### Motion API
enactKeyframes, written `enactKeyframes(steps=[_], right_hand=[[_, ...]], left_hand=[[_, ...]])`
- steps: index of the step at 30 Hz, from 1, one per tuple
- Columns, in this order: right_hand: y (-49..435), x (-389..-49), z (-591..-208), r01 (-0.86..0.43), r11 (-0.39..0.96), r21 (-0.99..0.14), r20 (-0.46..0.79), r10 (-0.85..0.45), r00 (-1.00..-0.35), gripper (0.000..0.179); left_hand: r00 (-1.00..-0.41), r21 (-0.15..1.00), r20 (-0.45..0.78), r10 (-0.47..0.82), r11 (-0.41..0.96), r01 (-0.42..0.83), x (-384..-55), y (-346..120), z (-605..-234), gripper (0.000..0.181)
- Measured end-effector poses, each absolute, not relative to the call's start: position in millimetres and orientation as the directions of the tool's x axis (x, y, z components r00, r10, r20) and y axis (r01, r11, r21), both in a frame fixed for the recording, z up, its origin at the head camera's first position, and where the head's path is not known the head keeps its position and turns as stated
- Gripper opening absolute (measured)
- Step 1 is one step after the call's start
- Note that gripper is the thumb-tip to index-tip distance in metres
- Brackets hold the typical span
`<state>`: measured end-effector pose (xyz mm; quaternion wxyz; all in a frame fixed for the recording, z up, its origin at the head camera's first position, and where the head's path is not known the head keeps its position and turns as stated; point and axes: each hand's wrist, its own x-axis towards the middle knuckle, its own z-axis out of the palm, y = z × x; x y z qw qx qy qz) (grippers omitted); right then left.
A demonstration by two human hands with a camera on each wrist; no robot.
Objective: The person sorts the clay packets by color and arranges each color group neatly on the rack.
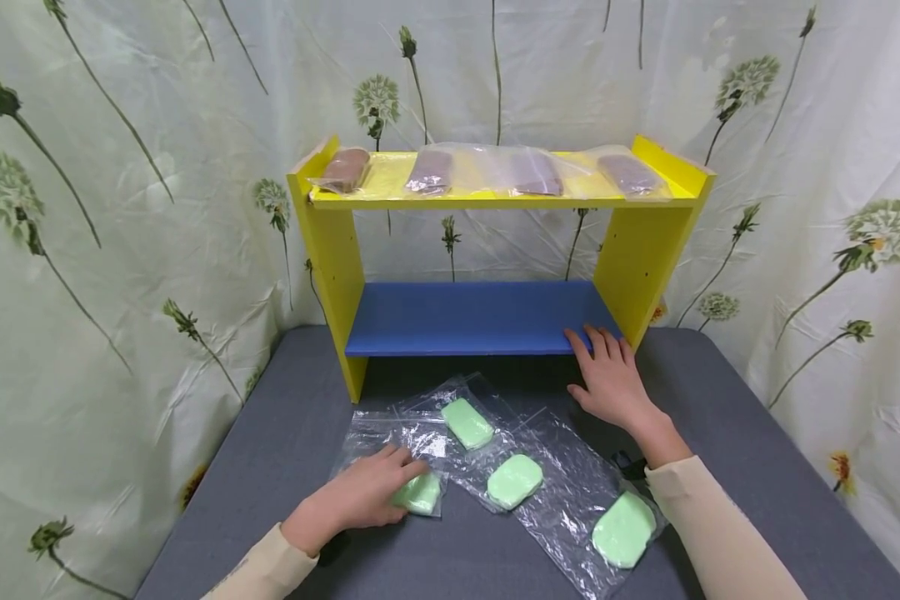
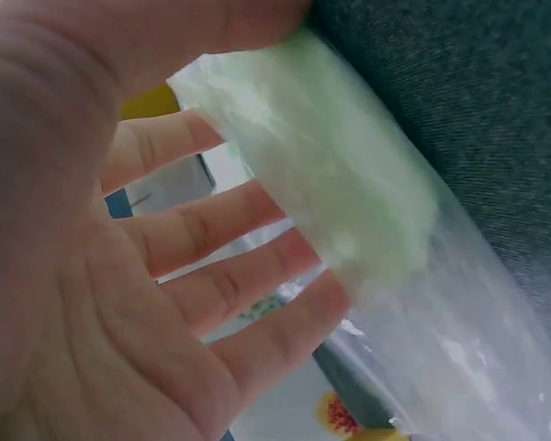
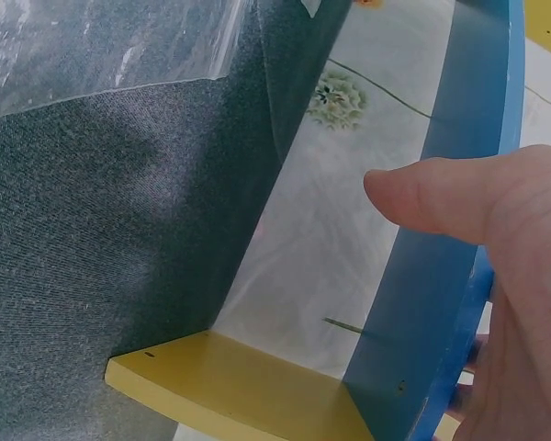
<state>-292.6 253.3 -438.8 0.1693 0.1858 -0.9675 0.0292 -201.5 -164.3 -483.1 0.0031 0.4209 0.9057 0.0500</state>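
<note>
My left hand (image 1: 378, 489) lies over a pale green slab in a clear plastic bag (image 1: 422, 493) at the front left of the table. In the left wrist view the outstretched fingers (image 2: 248, 202) touch the bagged green slab (image 2: 340, 175). My right hand (image 1: 610, 379) rests on the front right of the blue shelf (image 1: 472, 321), fingers over its top. Its thumb (image 3: 432, 195) points out below the shelf edge in the right wrist view. Three more bagged green slabs lie between the hands: one at the back (image 1: 468, 423), one mid-table (image 1: 515, 481), one at right (image 1: 624, 529).
The blue shelf belongs to a rack with yellow side panels (image 1: 333, 283). On its yellow top board (image 1: 386, 173) lie several brownish slabs in clear bags, one at left (image 1: 347, 170). A flower-patterned curtain (image 1: 195, 167) hangs behind the dark grey table (image 1: 255, 467).
</note>
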Motion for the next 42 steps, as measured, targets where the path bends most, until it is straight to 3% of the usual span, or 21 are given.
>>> enactKeyframes(steps=[5,12,15,18,22,26,33,42], right_hand=[[255.1,-294.9,-438.4,-0.367,0.930,0.014,0.344,-0.349,-0.872,0.098],[255.5,-293.1,-440.5,-0.364,0.931,0.005,0.324,-0.346,-0.881,0.099],[255.6,-293.1,-440.4,-0.363,0.932,0.002,0.330,-0.343,-0.879,0.099],[255.6,-294.3,-440.5,-0.364,0.931,0.006,0.336,-0.345,-0.876,0.099],[254.9,-295.0,-440.7,-0.366,0.931,0.006,0.335,-0.346,-0.876,0.099],[253.0,-294.0,-440.5,-0.362,0.932,0.004,0.333,-0.342,-0.879,0.100],[251.8,-292.8,-440.3,-0.354,0.935,0.003,0.326,-0.336,-0.884,0.100],[252.3,-293.1,-440.6,-0.354,0.935,0.019,0.337,-0.340,-0.878,0.100]], left_hand=[[-0.661,0.093,0.013,0.750,0.658,0.747,-205.8,-159.3,-479.8,0.062],[-0.772,0.444,-0.018,0.635,0.697,0.563,-217.9,-162.1,-470.4,0.057],[-0.814,0.407,0.082,0.575,0.726,0.554,-224.8,-163.5,-472.0,0.049],[-0.819,0.281,0.174,0.547,0.770,0.573,-229.5,-162.8,-476.4,0.043],[-0.805,0.193,0.186,0.563,0.783,0.592,-230.5,-159.4,-481.4,0.054],[-0.788,0.192,0.188,0.586,0.765,0.615,-229.8,-158.2,-484.1,0.061],[-0.787,0.251,0.197,0.585,0.746,0.617,-231.9,-159.1,-476.2,0.037],[-0.848,0.524,0.153,0.507,0.686,0.504,-233.6,-159.6,-448.4,0.030]])
